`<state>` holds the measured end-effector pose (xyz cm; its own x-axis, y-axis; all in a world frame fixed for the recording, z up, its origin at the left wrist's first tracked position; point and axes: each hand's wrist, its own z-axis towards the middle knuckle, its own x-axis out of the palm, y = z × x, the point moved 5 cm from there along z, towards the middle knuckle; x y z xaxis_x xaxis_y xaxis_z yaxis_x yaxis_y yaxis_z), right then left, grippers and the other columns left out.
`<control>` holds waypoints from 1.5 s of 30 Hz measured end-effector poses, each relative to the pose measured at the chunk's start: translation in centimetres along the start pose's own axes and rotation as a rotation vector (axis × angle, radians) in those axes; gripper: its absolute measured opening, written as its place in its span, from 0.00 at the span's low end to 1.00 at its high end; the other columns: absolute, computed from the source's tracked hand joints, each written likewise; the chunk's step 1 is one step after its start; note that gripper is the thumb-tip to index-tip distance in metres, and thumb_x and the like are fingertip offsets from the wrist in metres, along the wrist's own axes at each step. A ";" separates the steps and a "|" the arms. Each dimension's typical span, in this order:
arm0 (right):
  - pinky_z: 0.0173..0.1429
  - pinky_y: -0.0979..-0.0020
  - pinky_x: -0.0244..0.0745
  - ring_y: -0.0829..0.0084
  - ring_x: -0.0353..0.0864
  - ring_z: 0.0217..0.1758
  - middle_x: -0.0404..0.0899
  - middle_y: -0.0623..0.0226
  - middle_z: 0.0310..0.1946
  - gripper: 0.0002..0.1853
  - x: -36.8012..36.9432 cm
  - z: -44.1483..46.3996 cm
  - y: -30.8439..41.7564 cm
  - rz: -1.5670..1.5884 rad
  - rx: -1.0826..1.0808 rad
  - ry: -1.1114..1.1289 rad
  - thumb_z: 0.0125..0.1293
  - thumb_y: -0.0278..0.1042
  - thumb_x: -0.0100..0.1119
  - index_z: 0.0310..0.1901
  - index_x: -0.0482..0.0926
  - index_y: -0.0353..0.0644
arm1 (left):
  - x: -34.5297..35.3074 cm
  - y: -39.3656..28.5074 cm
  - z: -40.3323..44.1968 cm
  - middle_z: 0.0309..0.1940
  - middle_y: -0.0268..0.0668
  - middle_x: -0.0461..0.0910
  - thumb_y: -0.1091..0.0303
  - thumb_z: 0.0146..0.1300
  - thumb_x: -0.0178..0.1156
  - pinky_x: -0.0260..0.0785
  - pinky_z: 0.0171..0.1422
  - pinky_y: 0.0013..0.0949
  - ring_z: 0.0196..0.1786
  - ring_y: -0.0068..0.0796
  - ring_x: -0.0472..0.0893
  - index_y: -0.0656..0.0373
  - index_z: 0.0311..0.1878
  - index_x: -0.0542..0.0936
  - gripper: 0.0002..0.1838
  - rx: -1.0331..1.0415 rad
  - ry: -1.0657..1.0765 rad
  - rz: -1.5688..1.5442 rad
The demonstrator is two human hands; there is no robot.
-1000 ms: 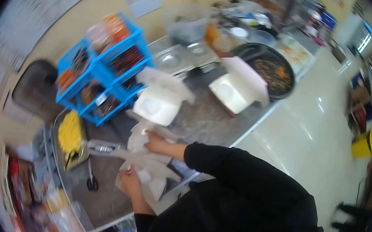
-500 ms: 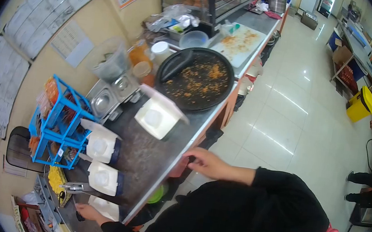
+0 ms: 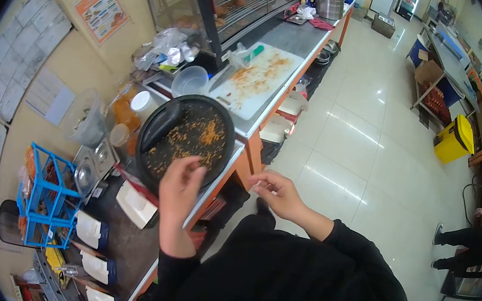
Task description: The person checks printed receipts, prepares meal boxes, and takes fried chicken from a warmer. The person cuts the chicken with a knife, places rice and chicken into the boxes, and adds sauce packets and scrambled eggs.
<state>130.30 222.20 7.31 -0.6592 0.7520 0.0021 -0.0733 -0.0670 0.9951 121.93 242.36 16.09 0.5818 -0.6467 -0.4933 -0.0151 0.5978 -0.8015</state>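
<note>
On the desk, near the left hand, sits one black pan, its one scoop slanting lower-left to upper-right; four white boxes line up nearby. Left and right hand grips curl; whether pinching anything, I cannot tell.

Flat on the counter: a round black pan, strewn with loose orange-brown crumbs. Just beside it, a white carton; further along, three more white cartons, dark-sided, in a row.
</note>
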 end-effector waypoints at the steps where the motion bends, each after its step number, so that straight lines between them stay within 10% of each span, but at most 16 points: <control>1: 0.44 0.80 0.71 0.84 0.76 0.39 0.79 0.72 0.41 0.08 -1.0 1.3 0.4 0.019 0.026 0.023 0.66 0.26 0.57 0.46 0.79 0.38 | 2.9 -0.5 2.2 0.34 0.36 0.79 0.70 0.59 0.63 0.70 0.39 0.29 0.32 0.26 0.78 0.61 0.42 0.81 0.09 0.012 0.043 0.036; 8: 0.47 0.77 0.72 0.80 0.77 0.42 0.80 0.67 0.42 0.10 -11.8 12.0 -2.2 0.088 0.094 0.011 0.68 0.27 0.55 0.48 0.78 0.37 | 22.3 7.7 23.7 0.55 0.45 0.75 0.52 0.59 0.61 0.67 0.58 0.40 0.54 0.44 0.76 0.56 0.62 0.71 0.30 -0.197 0.282 -0.142; 11: 0.48 0.77 0.74 0.81 0.77 0.43 0.80 0.67 0.41 0.09 -17.1 17.2 -2.1 0.174 0.169 -0.076 0.69 0.27 0.54 0.48 0.78 0.36 | 30.6 14.3 33.2 0.65 0.47 0.66 0.45 0.57 0.60 0.56 0.69 0.46 0.67 0.50 0.63 0.56 0.67 0.65 0.38 -0.162 0.278 0.245; 18: 0.44 0.79 0.73 0.83 0.76 0.40 0.79 0.70 0.38 0.09 -24.4 26.6 -3.2 0.258 0.212 -0.118 0.69 0.28 0.54 0.48 0.78 0.37 | 39.2 30.5 42.0 0.54 0.46 0.75 0.49 0.57 0.59 0.61 0.64 0.47 0.61 0.49 0.69 0.57 0.58 0.74 0.29 -0.272 0.314 0.534; 26: 0.25 0.81 0.60 0.88 0.64 0.25 0.75 0.75 0.29 0.19 -30.3 44.2 -12.1 0.385 0.483 0.254 0.69 0.30 0.50 0.61 0.73 0.44 | 37.0 8.4 41.5 0.32 0.38 0.81 0.71 0.57 0.62 0.72 0.41 0.38 0.36 0.41 0.80 0.59 0.36 0.81 0.05 0.240 -0.105 0.330; 32: 0.50 0.69 0.73 0.75 0.76 0.44 0.77 0.70 0.41 0.21 -35.7 57.5 -13.5 1.026 0.521 0.130 0.70 0.34 0.51 0.64 0.67 0.43 | 44.1 2.5 46.2 0.31 0.40 0.80 0.75 0.57 0.63 0.71 0.40 0.41 0.36 0.43 0.79 0.60 0.38 0.82 0.05 0.060 -0.158 0.344; 33: 0.64 0.56 0.66 0.63 0.71 0.59 0.71 0.65 0.56 0.27 -36.7 59.4 -14.3 0.903 0.293 0.399 0.70 0.49 0.50 0.67 0.62 0.48 | 45.4 3.1 47.3 0.31 0.40 0.81 0.75 0.56 0.63 0.71 0.40 0.41 0.35 0.43 0.79 0.60 0.38 0.82 0.06 -0.003 -0.130 0.304; 36: 0.69 0.52 0.56 0.66 0.62 0.67 0.57 0.66 0.70 0.35 -40.8 64.1 -9.9 1.226 0.525 0.579 0.70 0.63 0.38 0.72 0.52 0.54 | 50.1 1.2 52.6 0.32 0.40 0.81 0.77 0.55 0.62 0.71 0.41 0.41 0.35 0.43 0.78 0.60 0.39 0.82 0.07 0.232 -0.173 0.459; 42: 0.70 0.45 0.48 0.57 0.46 0.75 0.48 0.63 0.73 0.58 -45.6 70.2 -8.4 1.198 0.350 0.538 0.47 0.85 0.38 0.75 0.38 0.57 | 56.7 -2.7 58.0 0.37 0.39 0.82 0.76 0.54 0.63 0.72 0.46 0.36 0.40 0.39 0.81 0.58 0.40 0.83 0.09 0.262 0.046 0.203; 45: 0.74 0.59 0.48 0.66 0.51 0.74 0.52 0.63 0.72 0.43 -50.5 78.6 -9.6 0.933 -0.256 0.135 0.65 0.64 0.44 0.73 0.47 0.45 | 58.2 -3.3 59.6 0.36 0.38 0.83 0.75 0.55 0.64 0.73 0.45 0.35 0.40 0.37 0.81 0.58 0.40 0.83 0.09 0.278 0.196 0.102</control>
<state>223.15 236.41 5.45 -0.6143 0.2440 0.7504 0.3714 -0.7497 0.5478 204.32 230.94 10.18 0.4212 -0.6398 -0.6429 0.1726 0.7524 -0.6357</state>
